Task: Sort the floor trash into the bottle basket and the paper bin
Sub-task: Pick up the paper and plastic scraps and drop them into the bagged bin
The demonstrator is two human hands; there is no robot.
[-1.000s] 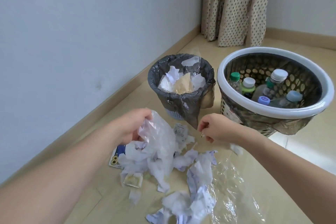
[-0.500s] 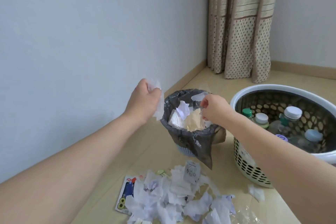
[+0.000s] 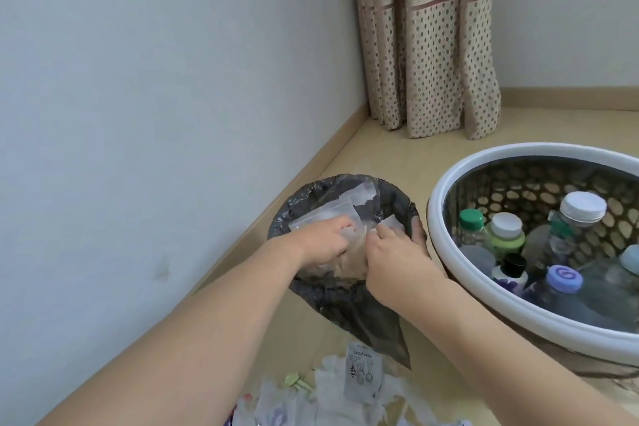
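The paper bin (image 3: pixel 345 180), lined with a black bag, stands by the wall and holds crumpled paper and clear plastic. Both my hands reach down into it. My left hand (image 3: pixel 323 244) grips a clear plastic sheet (image 3: pixel 309 220) with curled fingers and pushes it onto the trash. My right hand (image 3: pixel 392 251) pinches a small white scrap (image 3: pixel 390 223) at the bin's right side. The white-rimmed bottle basket (image 3: pixel 449 192) stands to the right with several capped bottles (image 3: pixel 505 232) inside. Torn paper and plastic scraps (image 3: pixel 332 391) lie on the floor below my arms.
A printed white packet (image 3: pixel 363 373) and a small green piece (image 3: pixel 294 380) lie among the scraps. The grey wall (image 3: pixel 138 114) runs close along the left. A dotted curtain (image 3: pixel 425 45) hangs in the far corner. Beige floor (image 3: pixel 397 149) stretches behind the bin.
Both hands rose from the floor pile carrying plastic and a scrap, moved over the paper bin, and now reach down inside it. The view has come closer to the bin.
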